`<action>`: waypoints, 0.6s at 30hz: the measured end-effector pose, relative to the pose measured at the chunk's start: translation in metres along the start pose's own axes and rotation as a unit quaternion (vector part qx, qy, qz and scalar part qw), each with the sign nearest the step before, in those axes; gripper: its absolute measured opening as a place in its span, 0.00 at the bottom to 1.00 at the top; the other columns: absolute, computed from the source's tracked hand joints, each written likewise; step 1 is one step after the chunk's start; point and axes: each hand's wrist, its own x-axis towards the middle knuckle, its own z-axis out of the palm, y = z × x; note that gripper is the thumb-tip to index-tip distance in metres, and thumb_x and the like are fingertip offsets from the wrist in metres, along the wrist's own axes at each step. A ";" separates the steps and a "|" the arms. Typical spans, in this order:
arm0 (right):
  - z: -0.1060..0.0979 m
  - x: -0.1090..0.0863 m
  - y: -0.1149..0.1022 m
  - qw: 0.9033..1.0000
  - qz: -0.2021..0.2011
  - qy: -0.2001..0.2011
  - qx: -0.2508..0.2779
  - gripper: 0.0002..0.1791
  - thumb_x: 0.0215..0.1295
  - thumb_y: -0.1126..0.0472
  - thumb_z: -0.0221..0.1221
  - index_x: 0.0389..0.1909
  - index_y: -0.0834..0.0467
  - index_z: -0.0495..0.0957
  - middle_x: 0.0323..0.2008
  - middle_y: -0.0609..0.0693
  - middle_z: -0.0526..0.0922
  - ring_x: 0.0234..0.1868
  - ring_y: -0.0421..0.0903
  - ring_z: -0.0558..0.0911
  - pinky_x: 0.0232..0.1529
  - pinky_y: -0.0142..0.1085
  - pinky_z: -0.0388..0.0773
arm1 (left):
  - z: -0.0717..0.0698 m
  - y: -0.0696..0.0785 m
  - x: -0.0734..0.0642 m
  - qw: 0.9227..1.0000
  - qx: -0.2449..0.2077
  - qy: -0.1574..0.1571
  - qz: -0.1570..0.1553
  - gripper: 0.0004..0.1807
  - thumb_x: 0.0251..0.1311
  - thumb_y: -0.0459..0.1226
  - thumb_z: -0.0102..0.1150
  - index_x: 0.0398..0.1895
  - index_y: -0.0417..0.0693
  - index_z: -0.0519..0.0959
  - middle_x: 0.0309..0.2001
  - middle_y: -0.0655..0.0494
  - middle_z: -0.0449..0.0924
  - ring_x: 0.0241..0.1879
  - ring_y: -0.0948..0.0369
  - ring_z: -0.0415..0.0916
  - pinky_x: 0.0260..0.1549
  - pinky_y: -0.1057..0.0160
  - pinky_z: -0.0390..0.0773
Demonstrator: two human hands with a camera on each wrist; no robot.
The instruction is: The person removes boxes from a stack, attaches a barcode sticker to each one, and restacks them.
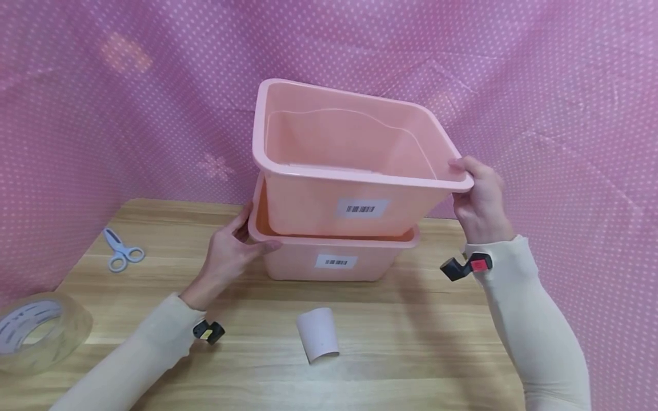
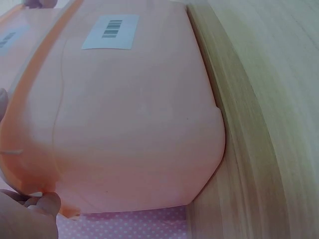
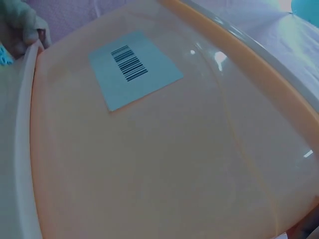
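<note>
Two pink plastic bins are at the centre of the head view, one partly inside the other. My right hand (image 1: 483, 200) grips the right rim of the upper bin (image 1: 303, 205), thumb inside, and holds that side higher, so the bin tilts. Its base sits within the mouth of the lower bin (image 1: 290, 262), which stands on the table. At the lower bin's left rim, my left hand (image 1: 226, 254) holds on, thumb over the front edge. Each bin bears a white barcode label on its front. The right wrist view is filled mostly by the upper bin's wall (image 3: 134, 164).
A curled piece of pale card or paper (image 1: 317, 334) lies in front of the bins. Light-blue scissors (image 1: 120, 251) and a large roll of clear tape (image 1: 72, 334) are on the left of the wooden table (image 1: 247, 365). Pink dotted cloth (image 1: 180, 103) hangs around the back and sides.
</note>
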 end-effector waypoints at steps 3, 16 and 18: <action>0.001 -0.002 0.004 1.000 0.002 0.002 -0.002 0.08 0.50 0.81 0.64 0.26 0.66 0.84 0.29 0.51 0.83 0.34 0.44 0.85 0.35 0.33 0.86 | 0.000 -0.001 0.000 1.000 -0.005 0.001 0.005 0.55 0.51 0.46 0.78 0.80 0.56 0.55 0.78 0.55 0.60 0.73 0.52 0.67 0.66 0.60 0.73; -0.005 -0.012 0.019 0.999 0.022 0.013 -0.041 0.08 0.53 0.79 0.64 0.31 0.66 0.84 0.38 0.51 0.82 0.40 0.43 0.84 0.40 0.32 0.87 | -0.002 0.004 -0.011 1.000 -0.010 0.005 0.012 0.55 0.50 0.42 0.79 0.79 0.51 0.57 0.77 0.52 0.60 0.72 0.51 0.68 0.64 0.68 0.74; -0.006 -0.013 0.022 0.999 0.023 0.017 -0.043 0.08 0.53 0.79 0.64 0.32 0.66 0.84 0.39 0.51 0.81 0.41 0.43 0.83 0.41 0.32 0.87 | -0.003 0.005 -0.012 1.000 -0.015 0.006 0.009 0.55 0.50 0.42 0.80 0.79 0.50 0.56 0.78 0.52 0.60 0.72 0.51 0.68 0.64 0.69 0.74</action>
